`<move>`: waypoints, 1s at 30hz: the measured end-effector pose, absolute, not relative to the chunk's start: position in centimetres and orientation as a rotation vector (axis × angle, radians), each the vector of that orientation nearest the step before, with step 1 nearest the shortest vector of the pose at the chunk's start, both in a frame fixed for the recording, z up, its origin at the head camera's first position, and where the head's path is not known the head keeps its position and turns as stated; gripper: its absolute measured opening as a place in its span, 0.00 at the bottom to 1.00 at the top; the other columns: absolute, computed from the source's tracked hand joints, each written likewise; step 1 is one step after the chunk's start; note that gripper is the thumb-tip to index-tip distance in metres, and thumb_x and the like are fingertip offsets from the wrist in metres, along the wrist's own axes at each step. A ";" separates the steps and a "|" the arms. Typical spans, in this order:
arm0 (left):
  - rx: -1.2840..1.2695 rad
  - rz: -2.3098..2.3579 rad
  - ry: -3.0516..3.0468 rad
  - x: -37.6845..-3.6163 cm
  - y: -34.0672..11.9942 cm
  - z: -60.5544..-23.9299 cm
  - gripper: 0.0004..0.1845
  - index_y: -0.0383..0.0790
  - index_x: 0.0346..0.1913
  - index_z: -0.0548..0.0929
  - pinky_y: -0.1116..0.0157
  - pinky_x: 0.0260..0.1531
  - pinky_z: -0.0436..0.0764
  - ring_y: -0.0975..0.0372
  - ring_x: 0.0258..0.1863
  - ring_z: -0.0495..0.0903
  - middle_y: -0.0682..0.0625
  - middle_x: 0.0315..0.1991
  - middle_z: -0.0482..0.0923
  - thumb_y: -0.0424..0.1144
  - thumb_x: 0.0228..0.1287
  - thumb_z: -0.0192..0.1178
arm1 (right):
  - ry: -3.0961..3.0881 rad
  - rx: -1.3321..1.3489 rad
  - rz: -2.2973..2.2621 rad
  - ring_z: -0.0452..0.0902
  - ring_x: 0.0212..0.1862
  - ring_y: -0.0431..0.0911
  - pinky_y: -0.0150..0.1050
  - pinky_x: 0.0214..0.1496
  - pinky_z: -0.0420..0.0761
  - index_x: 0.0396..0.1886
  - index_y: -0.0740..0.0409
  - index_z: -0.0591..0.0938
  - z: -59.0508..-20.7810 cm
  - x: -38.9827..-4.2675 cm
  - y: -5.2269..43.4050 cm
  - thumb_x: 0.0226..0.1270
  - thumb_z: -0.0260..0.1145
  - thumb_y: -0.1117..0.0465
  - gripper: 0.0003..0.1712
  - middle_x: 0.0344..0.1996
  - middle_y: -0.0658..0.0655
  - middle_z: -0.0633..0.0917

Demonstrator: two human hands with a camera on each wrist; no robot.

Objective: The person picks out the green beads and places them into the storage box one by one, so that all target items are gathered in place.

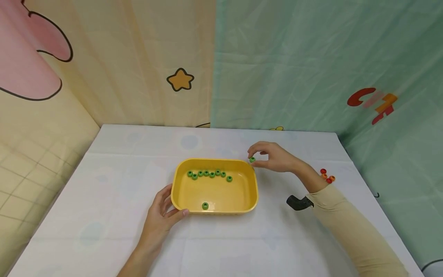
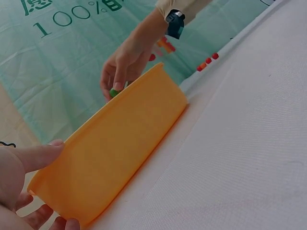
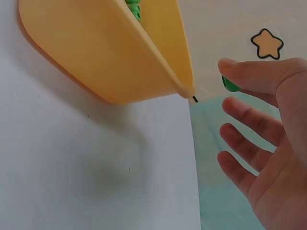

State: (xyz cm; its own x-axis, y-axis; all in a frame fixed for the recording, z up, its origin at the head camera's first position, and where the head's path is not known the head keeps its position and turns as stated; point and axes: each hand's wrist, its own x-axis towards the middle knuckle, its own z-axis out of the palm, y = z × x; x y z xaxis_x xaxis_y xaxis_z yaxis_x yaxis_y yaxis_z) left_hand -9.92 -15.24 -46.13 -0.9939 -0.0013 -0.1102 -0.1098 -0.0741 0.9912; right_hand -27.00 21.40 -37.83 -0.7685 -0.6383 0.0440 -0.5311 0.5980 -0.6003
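Note:
A yellow plastic tray [image 1: 228, 196] stands on the table with several green beads [image 1: 212, 175] in a loose row along its far side. One more green bead [image 1: 205, 206] lies apart near its front wall. My left hand [image 1: 156, 217] holds the tray's front left corner, thumb on the rim and fingers around the outside wall. Just above the far right corner, my right hand [image 1: 274, 157] pinches a green bead [image 3: 230, 85] between thumb and index finger. In the right wrist view its other fingers spread loosely.
Several red and orange beads [image 1: 323, 171] lie at the table's right, behind the right forearm. A black camera mount [image 1: 297, 202] sticks out from the right wrist. Fabric curtains [image 1: 277, 69] hang behind the white-covered table [image 1: 221, 246].

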 end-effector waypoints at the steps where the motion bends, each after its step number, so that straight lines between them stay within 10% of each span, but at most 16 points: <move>1: -0.128 2.247 2.083 -9.9 -15.3 -46.1 0.48 0.43 0.79 0.60 0.71 0.57 0.80 0.53 0.71 0.65 0.48 0.76 0.60 0.26 0.59 0.74 | 2.640 -0.985 -0.906 0.76 0.61 0.55 0.59 0.63 0.80 0.47 0.57 0.88 -37.8 -27.0 21.1 0.67 0.76 0.63 0.10 0.56 0.60 0.84; 30: -0.146 2.225 2.078 -10.2 -15.0 -46.2 0.48 0.45 0.78 0.61 0.71 0.57 0.80 0.53 0.71 0.65 0.49 0.76 0.60 0.27 0.58 0.76 | 2.597 -0.979 -0.856 0.75 0.62 0.54 0.59 0.64 0.79 0.50 0.57 0.87 -38.0 -26.8 19.9 0.66 0.76 0.61 0.14 0.59 0.60 0.83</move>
State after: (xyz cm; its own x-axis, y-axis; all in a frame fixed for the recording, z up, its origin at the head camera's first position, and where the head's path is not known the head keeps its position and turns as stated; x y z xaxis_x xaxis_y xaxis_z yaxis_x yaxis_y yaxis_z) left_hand -10.19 -15.01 -46.16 -0.9910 0.0032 -0.1339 -0.1338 -0.0682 0.9887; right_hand -26.84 19.86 -37.99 -0.7481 -0.6635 -0.0143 -0.5251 0.6049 -0.5986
